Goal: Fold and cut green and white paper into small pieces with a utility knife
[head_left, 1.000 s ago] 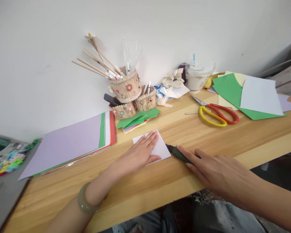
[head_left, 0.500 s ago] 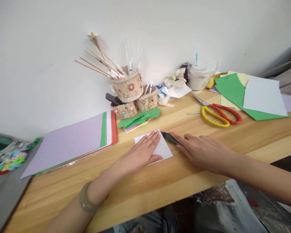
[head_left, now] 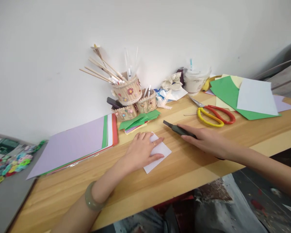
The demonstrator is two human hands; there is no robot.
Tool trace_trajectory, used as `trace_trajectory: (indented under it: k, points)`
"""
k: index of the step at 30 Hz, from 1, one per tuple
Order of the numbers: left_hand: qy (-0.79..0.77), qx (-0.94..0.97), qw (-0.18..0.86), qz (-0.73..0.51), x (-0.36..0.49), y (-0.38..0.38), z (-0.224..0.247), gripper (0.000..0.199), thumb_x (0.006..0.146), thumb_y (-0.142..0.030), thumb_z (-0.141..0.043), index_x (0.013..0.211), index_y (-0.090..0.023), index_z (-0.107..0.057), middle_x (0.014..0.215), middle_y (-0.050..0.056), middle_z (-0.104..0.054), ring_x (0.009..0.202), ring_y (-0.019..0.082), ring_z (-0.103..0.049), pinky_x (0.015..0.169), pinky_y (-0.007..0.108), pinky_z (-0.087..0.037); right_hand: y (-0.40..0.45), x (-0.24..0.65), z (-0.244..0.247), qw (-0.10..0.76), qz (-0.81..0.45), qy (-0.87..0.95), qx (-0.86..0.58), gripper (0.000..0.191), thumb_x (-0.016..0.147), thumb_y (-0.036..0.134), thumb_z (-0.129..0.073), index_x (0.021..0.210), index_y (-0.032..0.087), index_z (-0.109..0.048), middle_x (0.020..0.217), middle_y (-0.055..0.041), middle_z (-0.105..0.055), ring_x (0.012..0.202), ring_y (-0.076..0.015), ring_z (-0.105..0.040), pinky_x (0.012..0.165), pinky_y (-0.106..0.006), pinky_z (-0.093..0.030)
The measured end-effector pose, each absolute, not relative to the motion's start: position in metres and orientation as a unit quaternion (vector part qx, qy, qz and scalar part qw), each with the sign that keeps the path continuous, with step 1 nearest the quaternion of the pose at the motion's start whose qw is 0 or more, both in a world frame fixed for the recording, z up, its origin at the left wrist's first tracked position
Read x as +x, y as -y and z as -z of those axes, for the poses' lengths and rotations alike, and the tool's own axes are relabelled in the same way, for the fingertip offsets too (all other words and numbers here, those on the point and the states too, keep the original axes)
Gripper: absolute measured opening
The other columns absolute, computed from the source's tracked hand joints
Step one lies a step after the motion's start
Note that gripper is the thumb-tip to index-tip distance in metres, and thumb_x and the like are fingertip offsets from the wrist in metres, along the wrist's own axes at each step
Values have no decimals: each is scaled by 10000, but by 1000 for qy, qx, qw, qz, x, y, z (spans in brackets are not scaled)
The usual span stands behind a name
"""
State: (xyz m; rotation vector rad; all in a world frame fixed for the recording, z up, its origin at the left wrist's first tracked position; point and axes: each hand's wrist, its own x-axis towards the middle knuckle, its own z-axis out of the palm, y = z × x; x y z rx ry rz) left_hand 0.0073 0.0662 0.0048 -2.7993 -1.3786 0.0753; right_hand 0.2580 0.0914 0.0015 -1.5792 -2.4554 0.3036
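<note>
A small piece of white paper lies on the wooden table in front of me, its left part hidden under my left hand. My left hand rests on it with thumb and ring-bearing finger spread apart; the other fingers reach over its far left edge. In my right hand is a dark utility knife, its tip pointing left and away from me. The knife is just to the right of the paper, apart from it. Small green paper pieces lie beyond my left hand, on top of other coloured ones.
Large coloured sheets are stacked at the left. Decorated holders with sticks and pens stand by the wall. Scissors with red and yellow handles lie right, near a plastic cup and loose green paper.
The knife has moved off the paper's edge to the right, in my right hand. The paper has turned under my left hand, whose fingers have shifted left and bent. The view has shifted slightly.
</note>
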Motion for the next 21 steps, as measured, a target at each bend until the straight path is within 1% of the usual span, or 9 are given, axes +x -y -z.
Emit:
trace_trajectory:
  k: [2, 5, 7, 9, 10, 12, 15, 18, 21]
  points:
    - [481, -874, 43, -43, 17, -62, -9, 581, 895, -592, -490, 1365, -249, -486, 1145, 130, -572, 1049, 308, -550, 898, 446, -446, -85, 266, 0, 106, -127, 826, -539, 547, 946, 446, -308, 1403, 180, -444, 1084, -102, -705, 904, -246, -681, 735, -363, -529]
    - [565, -818, 82, -68, 28, -57, -13, 597, 865, -616, -514, 1200, -127, -594, 1024, 144, -597, 930, 309, -611, 805, 412, -494, -73, 275, 0, 115, -157, 821, -537, 582, 942, 464, -308, 1428, 159, -404, 1176, -118, -668, 971, -264, -668, 789, -407, -535]
    - [623, -772, 95, -77, 30, -56, -12, 567, 881, -593, -507, 1099, -80, -614, 1004, 157, -595, 846, 305, -647, 716, 390, -520, -61, 278, 1, 132, -164, 823, -527, 585, 944, 470, -316, 1436, 162, -391, 1240, -122, -632, 1019, -270, -653, 812, -421, -537]
    - [664, -737, 97, -78, 28, -58, -9, 498, 915, -531, -498, 1100, -79, -594, 1017, 153, -587, 766, 287, -663, 626, 372, -530, -45, 278, 2, 153, -156, 838, -501, 560, 953, 457, -325, 1440, 185, -387, 1281, -111, -606, 1058, -261, -638, 827, -409, -541]
    - [670, -733, 93, -69, 26, -60, -7, 451, 931, -488, -499, 1125, -89, -579, 1031, 146, -582, 763, 283, -664, 602, 366, -533, -37, 277, 3, 158, -146, 850, -481, 539, 960, 440, -324, 1437, 199, -392, 1265, -102, -619, 1033, -248, -650, 805, -387, -551]
    - [650, -755, 77, -40, 22, -63, -2, 341, 952, -391, -506, 1163, -128, -556, 1065, 128, -573, 863, 285, -650, 618, 356, -544, -20, 273, 3, 144, -129, 873, -448, 490, 971, 373, -320, 1427, 218, -408, 1159, -83, -680, 903, -213, -692, 717, -328, -570]
    - [595, -803, 46, -4, 15, -68, 7, 241, 962, -280, -503, 1179, -183, -545, 1125, 96, -557, 1055, 263, -569, 741, 348, -546, 0, 268, 4, 111, -105, 903, -403, 455, 964, 274, -329, 1404, 228, -435, 907, -35, -719, 662, -163, -691, 538, -263, -542]
    - [578, -815, 32, 11, 10, -72, 14, 227, 967, -248, -489, 1175, -180, -547, 1155, 89, -541, 1089, 242, -529, 853, 364, -514, 11, 265, 5, 118, -66, 921, -365, 432, 959, 221, -324, 1369, 234, -459, 785, 7, -676, 555, -125, -655, 446, -244, -489]
    - [578, -815, 21, 26, 8, -74, 19, 210, 975, -216, -447, 1146, -176, -561, 1152, 88, -536, 1097, 239, -512, 891, 374, -487, 15, 265, 7, 139, -32, 927, -346, 428, 970, 202, -286, 1375, 216, -423, 748, 35, -642, 490, -97, -624, 408, -245, -447]
